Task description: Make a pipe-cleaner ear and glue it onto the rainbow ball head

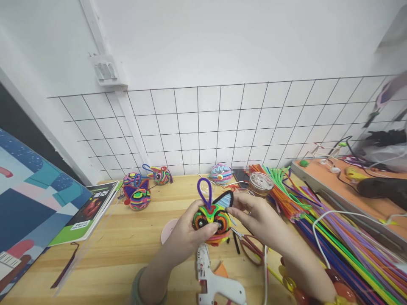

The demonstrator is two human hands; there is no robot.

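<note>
While the left hand (pixel 187 233) curls around the side of a round, multicoloured figure of fuzzy chenille stems (pixel 211 217), its thumb lies across the front, just below the dark round eyes. The right hand (pixel 254 212) is nearly closed, its thumb and forefinger pinching the edge of a pointed, light blue ear with a black fuzzy border (pixel 225 201). This ear stands at the top of the figure, between the two hands; whether it is fastened there or only held against it, I cannot tell. A purple chenille loop (pixel 210 198) rises from the figure's top, above the left thumb.

Below the hands, a white glue gun (pixel 219 284) lies on the pale wooden table (pixel 111 262). Scissors with reddish-brown handles (pixel 245 244) rest just under the right hand, and a pale pink round disc (pixel 167 231) shows beside the left. To the right of the right forearm spread long chenille stems in many colours (pixel 333 241). Beyond the right hand stands a clear, round spool (pixel 261 182); well beyond the left sits a striped figure with purple ears (pixel 140 198).
</note>
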